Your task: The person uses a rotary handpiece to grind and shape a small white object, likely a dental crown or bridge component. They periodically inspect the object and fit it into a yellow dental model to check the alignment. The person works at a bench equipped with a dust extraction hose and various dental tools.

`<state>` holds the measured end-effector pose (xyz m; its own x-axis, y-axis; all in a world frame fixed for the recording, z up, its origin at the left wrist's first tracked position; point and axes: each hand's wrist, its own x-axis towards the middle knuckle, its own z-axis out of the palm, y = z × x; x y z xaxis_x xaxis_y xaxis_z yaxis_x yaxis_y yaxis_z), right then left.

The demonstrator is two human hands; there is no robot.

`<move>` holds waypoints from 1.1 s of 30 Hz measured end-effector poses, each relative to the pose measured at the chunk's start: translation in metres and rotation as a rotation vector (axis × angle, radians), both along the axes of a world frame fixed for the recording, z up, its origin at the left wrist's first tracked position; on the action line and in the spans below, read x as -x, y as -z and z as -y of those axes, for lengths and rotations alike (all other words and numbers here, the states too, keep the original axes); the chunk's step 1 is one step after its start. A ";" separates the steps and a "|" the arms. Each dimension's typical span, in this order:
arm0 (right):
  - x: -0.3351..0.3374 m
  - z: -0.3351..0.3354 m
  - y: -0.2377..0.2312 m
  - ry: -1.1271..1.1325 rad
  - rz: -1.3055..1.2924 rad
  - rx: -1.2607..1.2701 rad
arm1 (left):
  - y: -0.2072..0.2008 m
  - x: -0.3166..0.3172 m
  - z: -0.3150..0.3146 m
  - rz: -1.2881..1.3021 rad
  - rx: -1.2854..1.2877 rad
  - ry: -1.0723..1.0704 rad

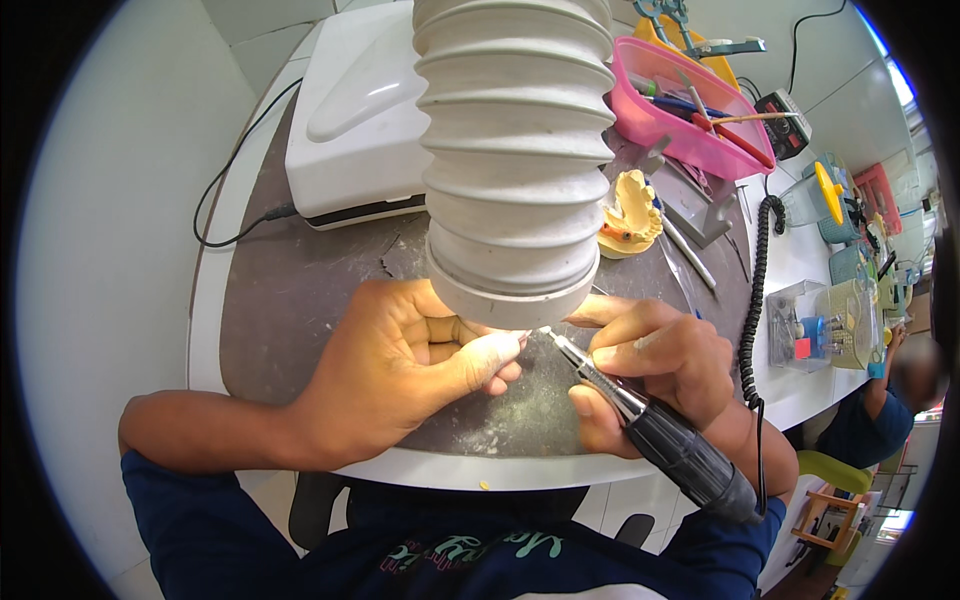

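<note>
The left hand (400,370) is drawn into a pinch, thumb against curled fingers, with a tiny pale workpiece (524,335) at the fingertips; white dust coats the thumb. The right hand (665,365) is wrapped pen-fashion around a black-and-silver rotary handpiece (690,460), its tip just beside the workpiece, directly below the mouth of a ribbed white plastic suction hose (515,160). I note pale powder scattered on the dark grey-brown work mat (300,320), which lies on a white-edged table (420,470). Beyond the hose stand a glossy white machine housing (360,110) at left and, at right, a cream-yellow dental cast (632,215) near a pink plastic tray (640,60) of hand tools. A black coiled cord (757,290) runs past a clear plastic box (797,325); farther right, a co-worker (870,420) in dark clothing is seated. Pale green lettering crosses the wearer's navy shirt (400,510), inverted from this view. The hose cuts off part of the housing; the workpiece's shape and whether the tip touches it cannot be determined.
</note>
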<state>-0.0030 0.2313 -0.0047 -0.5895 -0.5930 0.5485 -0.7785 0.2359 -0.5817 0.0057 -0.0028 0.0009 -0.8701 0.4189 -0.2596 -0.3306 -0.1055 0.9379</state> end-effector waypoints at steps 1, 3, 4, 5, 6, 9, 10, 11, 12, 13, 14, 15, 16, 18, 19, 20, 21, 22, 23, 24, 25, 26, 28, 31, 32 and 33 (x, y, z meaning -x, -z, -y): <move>0.001 0.001 0.001 -0.003 -0.011 0.006 | -0.001 0.000 0.000 0.002 0.000 -0.004; 0.002 0.003 0.002 -0.009 -0.032 0.019 | -0.002 0.000 -0.001 0.005 -0.001 -0.013; 0.003 0.003 0.002 -0.016 -0.029 0.022 | -0.002 0.000 -0.001 0.008 0.003 -0.013; 0.004 0.003 0.002 -0.024 -0.026 0.025 | -0.002 0.000 -0.001 0.010 0.008 -0.014; 0.004 0.004 0.002 -0.031 -0.024 0.028 | -0.002 0.000 -0.001 0.013 0.012 -0.015; 0.005 0.005 0.002 -0.038 -0.036 0.041 | -0.003 0.000 0.000 0.019 -0.002 -0.020; 0.005 0.005 0.001 -0.053 -0.031 0.031 | -0.001 0.000 0.000 0.008 -0.002 -0.016; 0.005 0.005 0.000 -0.069 -0.027 0.022 | 0.001 0.001 0.001 -0.004 -0.003 -0.012; 0.005 0.005 -0.001 -0.085 -0.022 0.013 | 0.002 0.001 0.001 -0.015 -0.003 -0.008; 0.005 0.005 -0.001 -0.063 -0.027 0.013 | 0.001 0.001 0.001 -0.009 0.003 -0.010; 0.004 0.006 -0.002 -0.042 -0.033 0.013 | 0.000 0.000 0.001 -0.003 0.008 -0.012; 0.003 0.007 -0.002 -0.021 -0.039 0.013 | -0.002 0.000 0.001 0.004 0.013 -0.014; 0.003 0.007 -0.002 -0.017 -0.020 0.021 | -0.002 0.000 0.000 0.012 0.013 -0.016; 0.003 0.006 0.001 -0.008 0.019 0.038 | -0.003 0.001 0.000 0.029 0.012 -0.020; 0.003 0.005 0.002 -0.036 0.006 0.036 | -0.003 0.001 0.000 0.019 0.008 -0.014; 0.005 0.004 0.002 -0.064 -0.006 0.034 | -0.001 0.001 0.000 0.010 0.004 -0.008; 0.006 0.004 0.002 -0.092 -0.018 0.032 | -0.001 0.001 0.001 0.001 -0.001 -0.002; 0.006 0.005 0.002 -0.077 -0.025 0.037 | -0.001 0.001 0.001 0.003 0.002 -0.005; 0.006 0.006 0.000 -0.061 -0.033 0.043 | -0.002 0.001 0.001 0.005 0.004 -0.008; 0.006 0.007 0.000 -0.046 -0.040 0.048 | -0.002 0.001 0.001 0.007 0.007 -0.011; 0.006 0.007 0.000 -0.045 -0.032 0.052 | -0.002 0.001 0.000 0.007 0.003 -0.014; 0.006 0.007 0.000 -0.044 -0.024 0.055 | -0.001 0.000 0.000 0.007 -0.001 -0.016; 0.005 0.008 -0.002 -0.031 -0.011 0.051 | -0.001 0.000 0.001 0.008 0.000 -0.014; 0.003 0.013 -0.006 0.015 -0.008 0.076 | -0.002 0.000 0.001 0.014 0.010 -0.014; 0.002 0.014 -0.001 0.035 -0.015 0.118 | -0.003 0.000 0.000 0.019 0.010 -0.024; 0.002 0.014 0.002 0.056 -0.022 0.160 | -0.004 0.000 -0.002 0.025 0.010 -0.034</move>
<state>-0.0053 0.2172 -0.0065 -0.6060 -0.4637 0.6463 -0.7797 0.1855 -0.5981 0.0056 -0.0011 0.0046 -0.8770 0.3867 -0.2852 -0.3500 -0.1074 0.9306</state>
